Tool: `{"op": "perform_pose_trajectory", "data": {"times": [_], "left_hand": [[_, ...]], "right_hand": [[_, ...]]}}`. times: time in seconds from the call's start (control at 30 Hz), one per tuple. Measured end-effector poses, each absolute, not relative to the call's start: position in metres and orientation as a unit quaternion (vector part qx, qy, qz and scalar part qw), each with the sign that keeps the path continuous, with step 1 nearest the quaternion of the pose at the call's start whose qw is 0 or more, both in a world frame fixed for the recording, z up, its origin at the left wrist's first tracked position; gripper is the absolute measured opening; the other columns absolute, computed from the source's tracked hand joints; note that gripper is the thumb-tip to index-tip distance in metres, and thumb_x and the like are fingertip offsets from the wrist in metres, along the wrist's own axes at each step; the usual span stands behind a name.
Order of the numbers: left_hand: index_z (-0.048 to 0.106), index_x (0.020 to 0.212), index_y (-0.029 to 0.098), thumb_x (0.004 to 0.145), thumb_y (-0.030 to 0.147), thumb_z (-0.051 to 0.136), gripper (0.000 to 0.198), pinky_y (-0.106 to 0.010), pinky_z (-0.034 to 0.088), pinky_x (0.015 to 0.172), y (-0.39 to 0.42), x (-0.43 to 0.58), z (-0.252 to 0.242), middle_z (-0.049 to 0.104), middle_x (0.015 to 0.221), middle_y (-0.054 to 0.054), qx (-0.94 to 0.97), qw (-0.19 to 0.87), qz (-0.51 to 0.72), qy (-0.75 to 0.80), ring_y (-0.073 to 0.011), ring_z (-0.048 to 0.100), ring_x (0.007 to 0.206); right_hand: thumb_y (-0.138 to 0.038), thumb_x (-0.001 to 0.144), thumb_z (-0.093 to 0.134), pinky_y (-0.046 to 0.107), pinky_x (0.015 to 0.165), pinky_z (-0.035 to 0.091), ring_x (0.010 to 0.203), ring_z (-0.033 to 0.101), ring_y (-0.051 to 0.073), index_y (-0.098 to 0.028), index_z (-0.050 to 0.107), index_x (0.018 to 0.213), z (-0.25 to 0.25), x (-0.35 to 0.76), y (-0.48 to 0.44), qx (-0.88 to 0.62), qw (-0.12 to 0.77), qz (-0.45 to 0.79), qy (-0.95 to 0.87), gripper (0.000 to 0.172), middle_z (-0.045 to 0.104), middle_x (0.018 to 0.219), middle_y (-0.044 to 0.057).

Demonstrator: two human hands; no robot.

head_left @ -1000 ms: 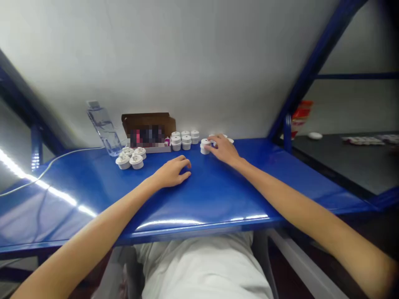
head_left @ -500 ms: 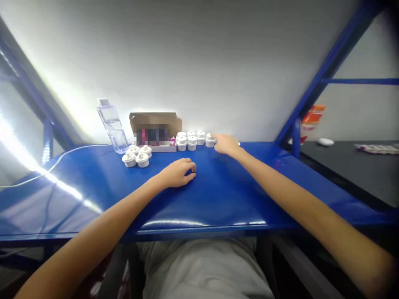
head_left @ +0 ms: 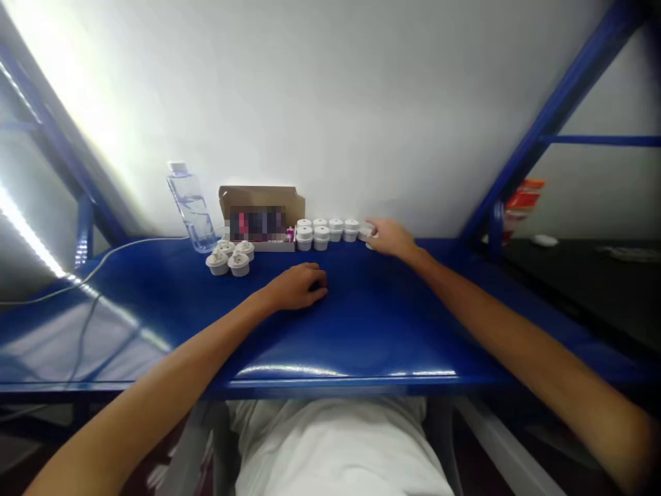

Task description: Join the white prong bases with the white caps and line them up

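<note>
My right hand (head_left: 393, 239) reaches to the back of the blue table, its fingers closed around a small white round plastic part (head_left: 366, 232) that they partly cover. Just left of it stand several white lidded plastic pieces (head_left: 351, 230), set close together along the wall. My left hand (head_left: 299, 286) rests on the table in front of them, holding nothing, its fingers loosely curled and the thumb apart. Farther left sits a cluster of white round pieces (head_left: 239, 264) with uneven tops, which my left hand does not touch.
An open cardboard box (head_left: 262, 194) with blurred-out contents stands against the wall. Beside it is a clear bottle (head_left: 192, 210) with liquid and a white cap. A white cable (head_left: 111, 255) runs along the left. Blue frame posts (head_left: 496, 227) rise at both sides.
My right hand has let go of a white lidded piece, which now stands in the row, and has moved right to another white part. My left hand has stayed in place.
</note>
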State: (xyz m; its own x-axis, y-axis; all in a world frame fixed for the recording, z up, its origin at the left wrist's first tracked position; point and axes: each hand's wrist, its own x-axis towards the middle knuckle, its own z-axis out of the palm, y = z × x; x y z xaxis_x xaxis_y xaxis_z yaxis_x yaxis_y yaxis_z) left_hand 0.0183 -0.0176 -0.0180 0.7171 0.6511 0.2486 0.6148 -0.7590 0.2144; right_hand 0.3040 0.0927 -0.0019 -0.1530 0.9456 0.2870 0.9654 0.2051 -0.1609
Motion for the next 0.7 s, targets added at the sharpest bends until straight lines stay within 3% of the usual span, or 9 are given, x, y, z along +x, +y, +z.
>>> {"op": "perform_pose_trajectory", "data": {"times": [0.17, 0.3, 0.4, 0.5, 0.57, 0.7], "left_hand": [[0.065, 0.078, 0.019, 0.102, 0.040, 0.042, 0.039, -0.033, 0.045, 0.077, -0.019, 0.021, -0.013, 0.067, 0.086, -0.009, 0.916, 0.044, 0.159, 0.366, -0.0214, 0.063, 0.081], [0.064, 0.089, 0.018, 0.103, 0.030, 0.034, 0.035, -0.034, 0.046, 0.079, -0.020, 0.019, -0.007, 0.069, 0.091, -0.010, 0.895, 0.021, 0.140, 0.424, -0.0230, 0.064, 0.085], [0.063, 0.113, 0.016, 0.095, 0.016, 0.039, 0.029, -0.036, 0.047, 0.090, -0.015, 0.007, 0.002, 0.068, 0.112, -0.013, 0.876, -0.038, 0.131, 0.462, -0.0250, 0.063, 0.103], [0.058, 0.126, 0.016, 0.090, 0.019, 0.047, 0.038, -0.044, 0.045, 0.099, -0.007, -0.017, 0.013, 0.063, 0.125, -0.016, 0.814, -0.142, 0.121, 0.550, -0.0314, 0.057, 0.118], [0.059, 0.123, 0.015, 0.089, 0.025, 0.052, 0.037, -0.049, 0.044, 0.099, -0.001, -0.037, 0.020, 0.063, 0.124, -0.020, 0.762, -0.185, 0.100, 0.612, -0.0370, 0.055, 0.122], [0.061, 0.119, 0.010, 0.088, 0.028, 0.054, 0.037, -0.053, 0.044, 0.097, 0.011, -0.067, 0.026, 0.066, 0.119, -0.025, 0.699, -0.195, 0.058, 0.685, -0.0416, 0.058, 0.118]], "right_hand": [[-0.030, 0.083, 0.063, 0.038, 0.087, 0.052, 0.114, 0.065, 0.035, -0.022, 0.034, 0.158, -0.022, 0.311, 0.068, -0.639, 0.141, -0.025, -0.756, 0.082, 0.067, 0.130, 0.017], [-0.025, 0.078, 0.066, 0.034, 0.081, 0.052, 0.100, 0.068, 0.029, -0.019, 0.024, 0.161, -0.026, 0.305, 0.057, -0.588, 0.185, 0.051, -0.785, 0.094, 0.073, 0.110, 0.011], [-0.019, 0.074, 0.065, 0.030, 0.072, 0.053, 0.076, 0.067, 0.021, -0.018, 0.043, 0.152, -0.020, 0.296, 0.047, -0.504, 0.182, 0.168, -0.827, 0.081, 0.071, 0.093, 0.005], [-0.015, 0.070, 0.067, 0.026, 0.066, 0.052, 0.071, 0.063, 0.015, -0.020, 0.063, 0.127, -0.012, 0.286, 0.032, -0.387, 0.152, 0.296, -0.860, 0.057, 0.066, 0.096, 0.002], [-0.015, 0.069, 0.070, 0.024, 0.063, 0.052, 0.073, 0.063, 0.014, -0.022, 0.062, 0.119, -0.007, 0.280, 0.021, -0.323, 0.156, 0.375, -0.855, 0.051, 0.065, 0.099, 0.001], [-0.025, 0.070, 0.080, 0.027, 0.060, 0.055, 0.069, 0.068, 0.015, -0.026, 0.047, 0.115, -0.004, 0.268, 0.005, -0.279, 0.210, 0.514, -0.783, 0.055, 0.066, 0.099, 0.000]]}}
